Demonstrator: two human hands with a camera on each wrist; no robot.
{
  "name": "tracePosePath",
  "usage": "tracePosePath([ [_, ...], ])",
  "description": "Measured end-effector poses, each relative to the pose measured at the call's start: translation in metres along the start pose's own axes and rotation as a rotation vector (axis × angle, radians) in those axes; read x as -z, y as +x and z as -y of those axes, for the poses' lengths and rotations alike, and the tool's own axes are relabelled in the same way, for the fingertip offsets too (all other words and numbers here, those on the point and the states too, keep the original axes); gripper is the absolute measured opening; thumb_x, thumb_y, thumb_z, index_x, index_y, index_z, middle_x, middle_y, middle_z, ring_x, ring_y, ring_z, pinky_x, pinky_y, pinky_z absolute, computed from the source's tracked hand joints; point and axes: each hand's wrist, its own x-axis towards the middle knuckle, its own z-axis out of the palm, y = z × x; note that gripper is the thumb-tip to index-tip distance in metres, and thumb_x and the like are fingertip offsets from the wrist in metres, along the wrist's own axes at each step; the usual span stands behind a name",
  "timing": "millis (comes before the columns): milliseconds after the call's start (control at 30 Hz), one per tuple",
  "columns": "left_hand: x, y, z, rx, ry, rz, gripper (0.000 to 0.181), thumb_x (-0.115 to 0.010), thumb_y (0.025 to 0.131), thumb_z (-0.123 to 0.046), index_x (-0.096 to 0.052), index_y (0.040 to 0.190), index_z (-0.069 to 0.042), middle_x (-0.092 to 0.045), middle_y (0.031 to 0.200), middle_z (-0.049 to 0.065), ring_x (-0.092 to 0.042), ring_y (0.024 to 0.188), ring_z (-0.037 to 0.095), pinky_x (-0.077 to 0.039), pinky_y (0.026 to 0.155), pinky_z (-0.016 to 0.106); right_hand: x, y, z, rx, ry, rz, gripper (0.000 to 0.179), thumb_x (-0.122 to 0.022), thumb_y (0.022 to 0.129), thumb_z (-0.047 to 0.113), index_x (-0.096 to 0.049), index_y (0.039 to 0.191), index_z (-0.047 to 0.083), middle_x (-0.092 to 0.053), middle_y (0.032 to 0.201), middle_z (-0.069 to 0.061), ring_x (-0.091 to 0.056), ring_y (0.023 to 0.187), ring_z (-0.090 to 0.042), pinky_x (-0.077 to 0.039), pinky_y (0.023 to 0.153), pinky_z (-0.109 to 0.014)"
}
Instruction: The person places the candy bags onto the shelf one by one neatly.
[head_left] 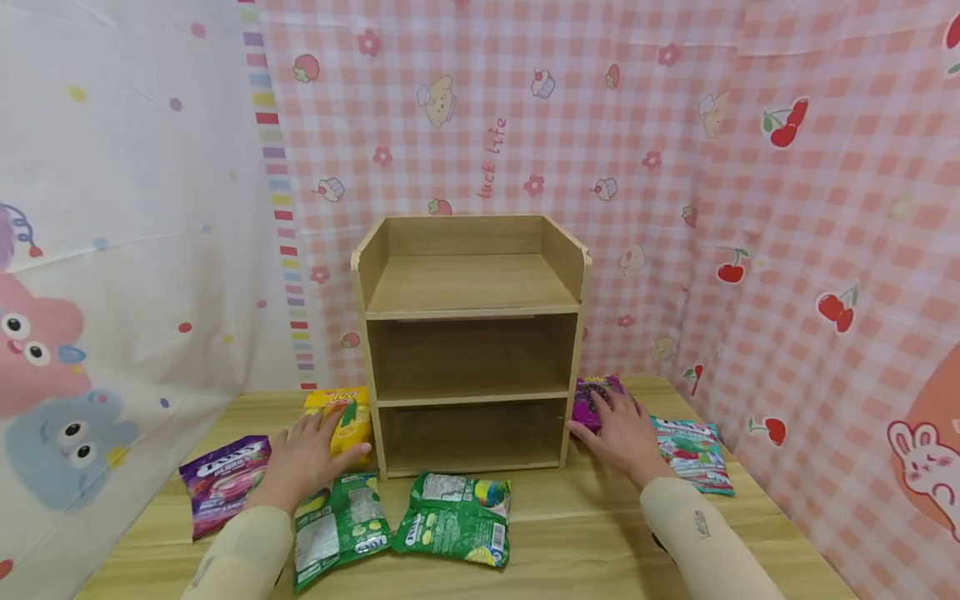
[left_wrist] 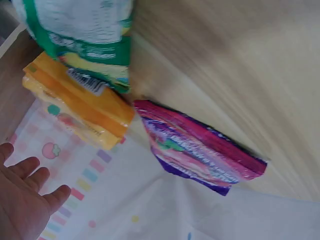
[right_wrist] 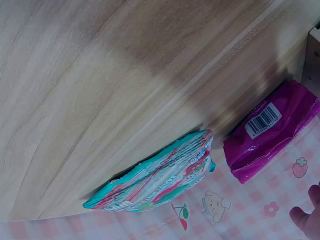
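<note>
A person's two hands reach forward along either side of a wooden shelf unit [head_left: 472, 398] standing on a wood-grain table [head_left: 570, 542]. A yellow packet [head_left: 360, 433] sits just beside the shelf's left side, and a dark purple packet [head_left: 587, 414] just beside its right side. In the head view, the yellow packet lies ahead of the left hand [head_left: 303, 454] and slightly toward the shelf, partly hidden by its fingers; the left hand is clearly the nearer one. The dark purple packet lies ahead of the right hand [head_left: 622, 429] and a little toward the shelf, so the right is nearer there. Each packet's long axis is hard to judge behind the fingers. Both hands are palm down, fingers spread and fairly straight, thumbs pointing inward toward the shelf, forearms angling in from the lower corners. Neither hand grips anything; both wrist views show a gap between fingers and packet, with no contact visible. Outward of the hands, a berry packet [head_left: 225, 483] lies on the left and a teal packet [head_left: 693, 454] on the right. Two green packets [head_left: 457, 517] lie in front of the shelf, between the forearms.
</note>
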Motion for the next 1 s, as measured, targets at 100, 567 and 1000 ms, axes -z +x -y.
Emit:
tracePosePath([
  [100,0.006,0.002,-0.004,-0.005,-0.021,0.008,0.089,-0.043,0.091,-0.073,-0.035,0.153,-0.009,-0.038,0.147,0.03,-0.031,0.136,0.053,-0.02,0.104,0.075,-0.001,0.0,-0.001,-0.001,0.006,0.005,0.088,-0.042,0.093,0.072,-0.046,0.147,0.003,-0.041,0.148,-0.027,-0.033,0.138,-0.048,-0.021,0.111,-0.064],
  [567,0.028,0.024,-0.022,-0.015,-0.025,-0.058,0.09,-0.038,0.093,-0.074,-0.04,0.146,-0.002,-0.046,0.139,0.03,-0.045,0.123,0.054,-0.028,0.103,0.072,0.013,0.006,0.002,-0.011,-0.015,0.03,0.082,-0.042,0.094,0.07,-0.055,0.14,0.004,-0.047,0.143,-0.027,-0.04,0.133,-0.049,-0.031,0.104,-0.066],
  [1000,0.036,0.043,-0.043,0.009,0.016,-0.148,0.085,-0.042,0.094,-0.071,-0.045,0.143,-0.002,-0.046,0.141,0.027,-0.045,0.126,0.049,-0.023,0.103,0.074,0.013,0.002,-0.006,-0.015,-0.026,0.048,0.081,-0.04,0.094,0.071,-0.059,0.136,0.004,-0.046,0.145,-0.025,-0.045,0.129,-0.049,-0.033,0.102,-0.066],
])
